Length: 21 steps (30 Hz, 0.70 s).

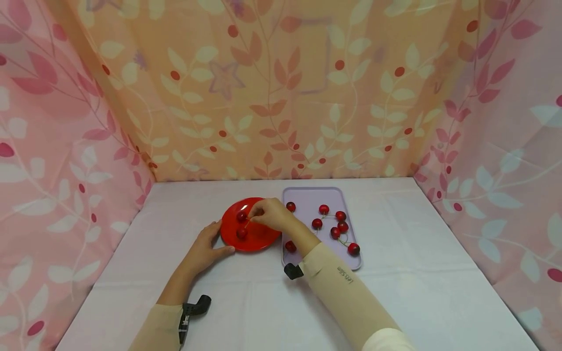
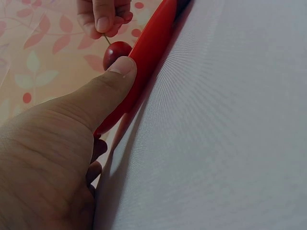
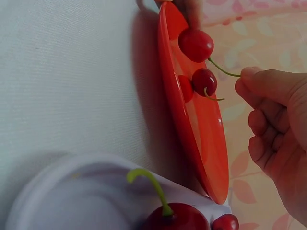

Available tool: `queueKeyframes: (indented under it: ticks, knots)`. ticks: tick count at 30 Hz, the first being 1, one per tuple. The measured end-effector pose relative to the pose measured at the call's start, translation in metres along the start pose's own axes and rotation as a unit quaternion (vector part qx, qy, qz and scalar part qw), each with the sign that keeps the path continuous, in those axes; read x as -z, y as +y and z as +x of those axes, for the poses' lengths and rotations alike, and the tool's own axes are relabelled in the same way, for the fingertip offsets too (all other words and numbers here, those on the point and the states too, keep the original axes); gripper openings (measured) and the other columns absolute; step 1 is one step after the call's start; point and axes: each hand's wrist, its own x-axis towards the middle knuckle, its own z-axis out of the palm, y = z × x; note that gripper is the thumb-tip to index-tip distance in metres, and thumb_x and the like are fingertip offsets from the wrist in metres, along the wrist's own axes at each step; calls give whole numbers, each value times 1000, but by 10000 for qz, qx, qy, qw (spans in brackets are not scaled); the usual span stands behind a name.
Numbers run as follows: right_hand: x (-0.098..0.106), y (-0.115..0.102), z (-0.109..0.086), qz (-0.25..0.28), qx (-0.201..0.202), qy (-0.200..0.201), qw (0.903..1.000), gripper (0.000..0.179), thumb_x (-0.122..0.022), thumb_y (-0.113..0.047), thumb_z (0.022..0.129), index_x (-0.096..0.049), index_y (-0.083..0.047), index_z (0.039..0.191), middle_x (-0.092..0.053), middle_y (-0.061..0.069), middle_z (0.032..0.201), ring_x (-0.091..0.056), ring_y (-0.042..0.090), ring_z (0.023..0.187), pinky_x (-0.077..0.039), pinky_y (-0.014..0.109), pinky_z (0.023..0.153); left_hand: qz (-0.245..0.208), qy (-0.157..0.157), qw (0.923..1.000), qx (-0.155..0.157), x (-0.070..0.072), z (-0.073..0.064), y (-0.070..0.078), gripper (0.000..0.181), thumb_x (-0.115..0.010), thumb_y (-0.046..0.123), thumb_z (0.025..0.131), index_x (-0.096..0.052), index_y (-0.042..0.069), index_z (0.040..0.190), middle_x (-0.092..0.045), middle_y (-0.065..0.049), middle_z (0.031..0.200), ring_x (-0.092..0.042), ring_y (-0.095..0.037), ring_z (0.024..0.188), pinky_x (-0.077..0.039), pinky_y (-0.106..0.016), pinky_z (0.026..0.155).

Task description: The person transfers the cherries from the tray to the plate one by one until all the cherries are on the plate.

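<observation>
My left hand holds the left edge of a round red plate, its thumb at the near rim. In the left wrist view the thumb lies against the rim and the other fingers are mostly hidden. Over the plate, my right hand pinches the thin green stem of a red cherry between thumb and fingertip. That cherry is low over the plate, near my left thumb. A second cherry with a curved stem sits on the plate beside it.
Right of the plate, close to its edge, a pale purple tray bears several stemmed cherries, among them one at its near right corner. My right forearm crosses the tray's near left part. Patterned curtains border the white table.
</observation>
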Motion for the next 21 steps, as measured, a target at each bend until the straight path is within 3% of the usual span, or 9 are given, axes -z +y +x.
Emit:
queueKeyframes:
  ticks: [15,21]
  knots:
    - [-11,9,1,-245,-106,-126,9996,9,-78,-20,93,-79,-18,101,-73,-13,91,-62,10,90,-56,21,85,34,70,10000,-41,-1,1,0,109,-81,60,79,-27,19,164,-30,-12,167,-19,-40,156,-29,-69,116]
    - [-2,2,-2,-575,69,-32,9983,13,-77,-19,93,-79,-17,106,-73,-12,95,-62,12,93,-55,24,88,32,76,9999,-73,0,1,1,108,-82,58,80,-27,18,164,-31,-13,167,-20,-40,155,-29,-69,116]
